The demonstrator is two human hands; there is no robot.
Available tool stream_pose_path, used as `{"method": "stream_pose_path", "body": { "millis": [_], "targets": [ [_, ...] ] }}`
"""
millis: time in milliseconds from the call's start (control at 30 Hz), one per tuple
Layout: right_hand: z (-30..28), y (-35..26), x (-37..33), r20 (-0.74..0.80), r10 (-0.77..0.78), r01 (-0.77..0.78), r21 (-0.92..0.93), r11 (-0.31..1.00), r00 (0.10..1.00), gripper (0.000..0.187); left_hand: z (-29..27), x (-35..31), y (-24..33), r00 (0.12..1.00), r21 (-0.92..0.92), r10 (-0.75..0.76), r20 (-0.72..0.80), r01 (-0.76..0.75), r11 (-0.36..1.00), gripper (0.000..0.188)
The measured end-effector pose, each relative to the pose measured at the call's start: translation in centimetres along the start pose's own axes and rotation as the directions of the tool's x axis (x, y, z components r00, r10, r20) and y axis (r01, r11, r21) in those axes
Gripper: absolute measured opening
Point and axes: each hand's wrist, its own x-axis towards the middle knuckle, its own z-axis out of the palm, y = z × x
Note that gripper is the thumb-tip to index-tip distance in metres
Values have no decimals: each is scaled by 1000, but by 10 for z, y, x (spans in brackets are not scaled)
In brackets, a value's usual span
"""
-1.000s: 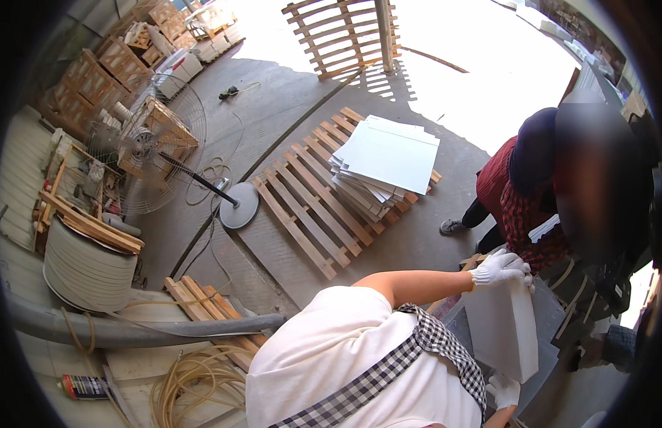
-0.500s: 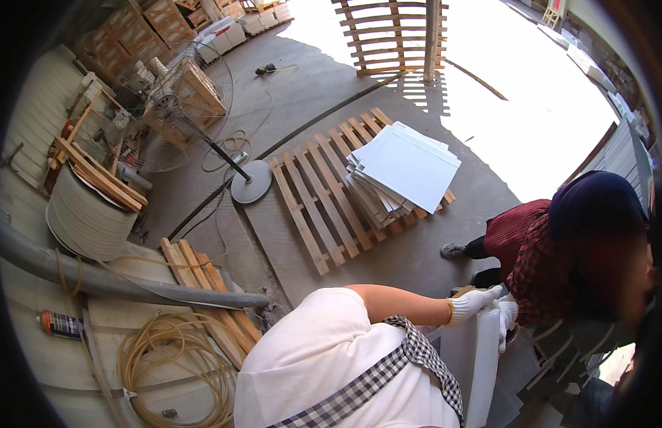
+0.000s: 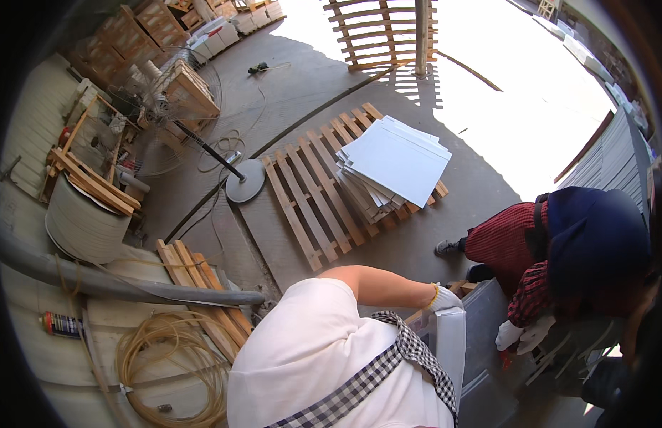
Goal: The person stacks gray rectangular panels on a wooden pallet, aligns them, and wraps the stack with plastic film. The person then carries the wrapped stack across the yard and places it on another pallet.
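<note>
My left hand point(image 3: 443, 298), in a white knit glove, reaches across from my white sleeve and grips the top end of a white panel point(image 3: 450, 349). The panel stands on edge close against my apron front. Its fingers are partly hidden behind the panel's edge. My right hand is out of sight. To the right, a co-worker point(image 3: 512, 242) in a red checked top and dark head covering bends forward. That person's white-gloved hands point(image 3: 512, 335) are low, apart from my panel, near a grey surface point(image 3: 480, 328).
Ahead lies a wooden pallet point(image 3: 309, 192) with stacked white panels point(image 3: 398, 160). A pedestal fan point(image 3: 245, 180) stands to its left. Coiled hose point(image 3: 170, 367), planks point(image 3: 202, 292) and a grey pipe point(image 3: 167, 289) lie at left. Another pallet point(image 3: 383, 36) stands upright at the back.
The panel has moved left toward my body with my left hand on it. The co-worker's gloved hands have come off it and dropped lower. The co-worker leans further down.
</note>
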Motion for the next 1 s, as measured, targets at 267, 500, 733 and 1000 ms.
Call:
{"method": "stream_pose_path", "body": {
  "millis": [267, 500, 733, 1000],
  "targets": [
    [-64, -28, -29, -90, 35, -38, -28, 999, 995, 55, 10, -21, 5, 961, -212, -275, 22, 273, 938, 47],
    [-33, -48, -57, -99, 82, -87, -38, 996, 992, 58, -7, -17, -37, 980, -235, -190, 53, 197, 952, 50],
    [15, -56, -111, -168, 136, -131, 39, 991, 976, 61, -29, -55, -85, 996, -335, -84, 1, 80, 939, 51],
    [132, -74, -155, -165, 189, -161, 170, 972, 968, 64, -108, -160, -122, 991, -418, 11, -136, -68, 906, 60]
  ]
}}
